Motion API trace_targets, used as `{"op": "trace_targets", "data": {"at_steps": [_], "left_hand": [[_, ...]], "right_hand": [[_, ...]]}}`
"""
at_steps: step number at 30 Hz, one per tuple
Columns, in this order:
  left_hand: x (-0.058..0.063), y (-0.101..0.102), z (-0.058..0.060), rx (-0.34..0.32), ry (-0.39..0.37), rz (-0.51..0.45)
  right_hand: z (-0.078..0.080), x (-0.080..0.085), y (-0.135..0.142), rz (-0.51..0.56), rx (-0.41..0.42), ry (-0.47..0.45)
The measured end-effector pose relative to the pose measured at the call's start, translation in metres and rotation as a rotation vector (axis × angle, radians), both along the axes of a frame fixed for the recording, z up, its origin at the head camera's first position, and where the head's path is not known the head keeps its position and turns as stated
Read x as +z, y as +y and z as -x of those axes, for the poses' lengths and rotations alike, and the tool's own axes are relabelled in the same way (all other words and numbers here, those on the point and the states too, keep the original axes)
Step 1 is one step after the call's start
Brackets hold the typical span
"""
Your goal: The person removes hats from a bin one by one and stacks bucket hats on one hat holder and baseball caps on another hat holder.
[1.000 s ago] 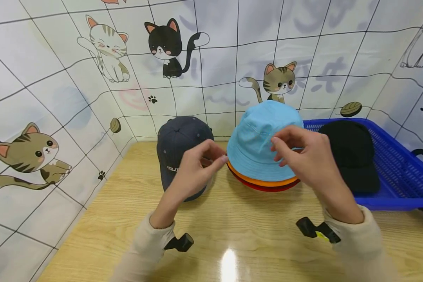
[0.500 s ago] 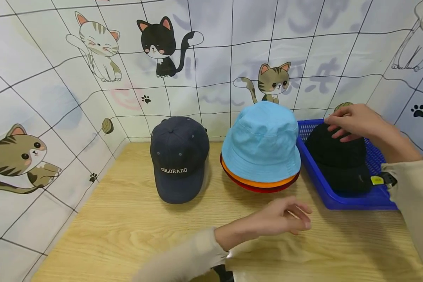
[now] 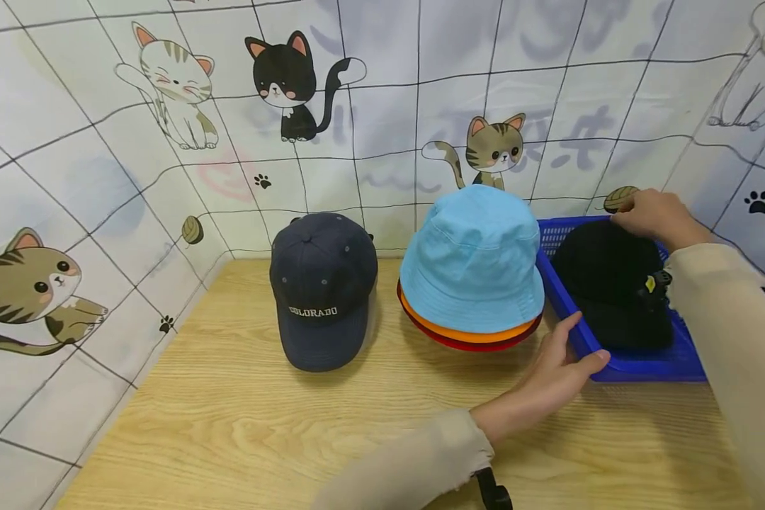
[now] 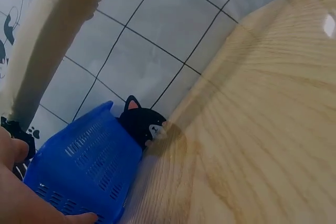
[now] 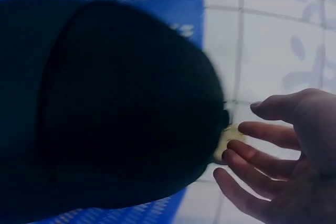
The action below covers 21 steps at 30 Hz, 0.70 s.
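A black cap [image 3: 605,265] sits in a blue plastic basket [image 3: 644,370] at the right, its brim toward me. My left hand [image 3: 542,375] touches the basket's near left corner, thumb and fingers spread along its wall. Over the basket's far side, my right hand [image 3: 659,216] is at the back of the black cap's crown. In the right wrist view, the loosely bent fingers [image 5: 268,135] of that hand are right beside the cap [image 5: 131,108], thumb apart from them.
Left of the basket stands a stack of bucket hats, light blue [image 3: 474,262] on top, with orange [image 3: 465,334] and red brims below. A navy cap [image 3: 321,276] lettered COLORADO is farther left on the wooden table [image 3: 293,425]. Cat-print sheeting [image 3: 395,85] stands behind.
Both hands have left the hat stack and moved right. My left hand has reached the basket's corner; my right has gone over the basket to the back of the black cap.
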<state>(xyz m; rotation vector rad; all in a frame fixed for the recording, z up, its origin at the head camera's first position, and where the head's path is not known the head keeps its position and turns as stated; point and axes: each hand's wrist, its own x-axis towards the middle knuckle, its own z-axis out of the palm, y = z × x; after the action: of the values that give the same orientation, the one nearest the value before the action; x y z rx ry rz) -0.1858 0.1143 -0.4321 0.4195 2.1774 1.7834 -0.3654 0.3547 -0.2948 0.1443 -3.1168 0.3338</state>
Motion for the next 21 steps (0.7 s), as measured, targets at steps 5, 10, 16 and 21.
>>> {"op": "trace_targets", "data": {"at_steps": [5, 10, 16, 21], "left_hand": [[-0.002, 0.015, 0.007, 0.051, 0.058, 0.009], [-0.002, 0.023, 0.011, 0.094, 0.088, -0.001], [0.002, 0.025, 0.013, 0.111, 0.122, 0.010], [0.006, 0.024, 0.016, 0.132, 0.126, 0.030]], "right_hand": [[0.005, -0.018, 0.007, -0.005, -0.032, 0.016], [0.003, -0.027, 0.004, 0.023, -0.064, 0.056], [0.003, -0.024, 0.006, -0.026, -0.060, 0.061], [0.002, -0.018, 0.009, -0.071, -0.045, 0.043]]}}
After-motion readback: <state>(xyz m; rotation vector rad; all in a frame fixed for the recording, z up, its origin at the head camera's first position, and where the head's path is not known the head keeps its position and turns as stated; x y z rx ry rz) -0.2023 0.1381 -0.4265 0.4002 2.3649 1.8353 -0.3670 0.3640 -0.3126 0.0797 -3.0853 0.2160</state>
